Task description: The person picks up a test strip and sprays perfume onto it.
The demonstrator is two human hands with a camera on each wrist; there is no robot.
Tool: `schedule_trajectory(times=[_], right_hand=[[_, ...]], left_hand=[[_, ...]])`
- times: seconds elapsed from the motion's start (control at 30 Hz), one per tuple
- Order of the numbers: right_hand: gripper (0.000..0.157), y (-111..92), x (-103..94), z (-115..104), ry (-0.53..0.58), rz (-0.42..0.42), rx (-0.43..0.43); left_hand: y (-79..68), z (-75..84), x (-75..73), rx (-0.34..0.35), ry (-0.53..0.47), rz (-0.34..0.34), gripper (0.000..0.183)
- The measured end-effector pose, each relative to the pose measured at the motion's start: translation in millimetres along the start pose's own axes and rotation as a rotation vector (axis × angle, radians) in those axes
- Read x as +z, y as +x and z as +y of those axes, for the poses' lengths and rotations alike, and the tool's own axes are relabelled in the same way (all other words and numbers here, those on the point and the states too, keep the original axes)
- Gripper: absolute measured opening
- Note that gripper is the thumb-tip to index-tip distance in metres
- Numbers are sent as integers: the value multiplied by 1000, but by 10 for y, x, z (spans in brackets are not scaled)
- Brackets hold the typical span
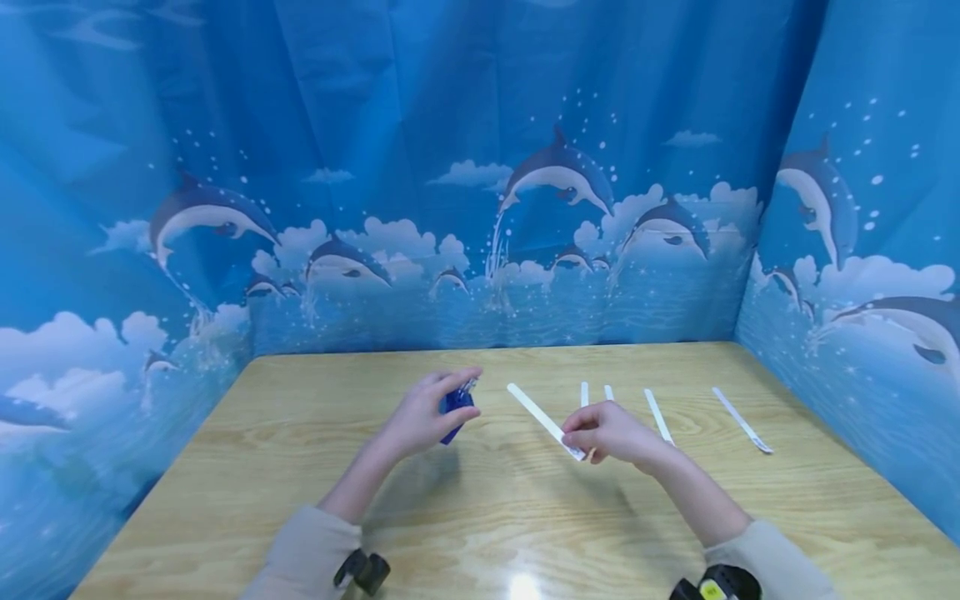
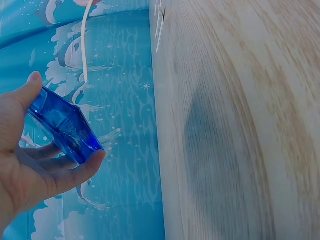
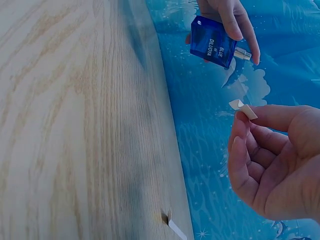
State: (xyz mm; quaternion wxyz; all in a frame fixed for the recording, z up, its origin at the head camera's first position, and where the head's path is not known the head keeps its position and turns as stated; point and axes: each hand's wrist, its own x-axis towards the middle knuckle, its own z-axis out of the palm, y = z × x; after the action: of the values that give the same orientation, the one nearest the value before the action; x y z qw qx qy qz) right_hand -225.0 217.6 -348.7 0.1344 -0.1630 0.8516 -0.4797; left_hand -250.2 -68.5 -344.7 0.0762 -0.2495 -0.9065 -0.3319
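My left hand (image 1: 422, 419) grips a blue glass perfume bottle (image 2: 67, 125) above the table. A silver spray nozzle (image 3: 243, 53) tops the bottle, and white lettering shows on its side in the right wrist view. In the head view one finger reaches over the nozzle end. My right hand (image 1: 613, 433) pinches the near end of a white paper test strip (image 1: 536, 412) between thumb and fingers. The strip's far end points up and left, toward the bottle but apart from it. The pinched end looks folded (image 3: 246, 110) in the right wrist view.
Several more white strips lie on the wooden table (image 1: 315, 417) behind and right of my right hand; one strip (image 1: 741, 419) is farthest right. Blue dolphin-print curtains (image 1: 420, 167) stand behind the table and along its sides.
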Motion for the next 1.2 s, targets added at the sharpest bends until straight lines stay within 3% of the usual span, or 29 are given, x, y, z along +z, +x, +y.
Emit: schedule_trajectory(times=[0.53, 1.2], right_hand=[[16, 3, 72, -69, 19, -14, -25], [14, -14, 65, -78, 5, -19, -36]], left_hand=[[19, 35, 93, 91, -1, 30, 48], [35, 101, 124, 137, 9, 30, 46]])
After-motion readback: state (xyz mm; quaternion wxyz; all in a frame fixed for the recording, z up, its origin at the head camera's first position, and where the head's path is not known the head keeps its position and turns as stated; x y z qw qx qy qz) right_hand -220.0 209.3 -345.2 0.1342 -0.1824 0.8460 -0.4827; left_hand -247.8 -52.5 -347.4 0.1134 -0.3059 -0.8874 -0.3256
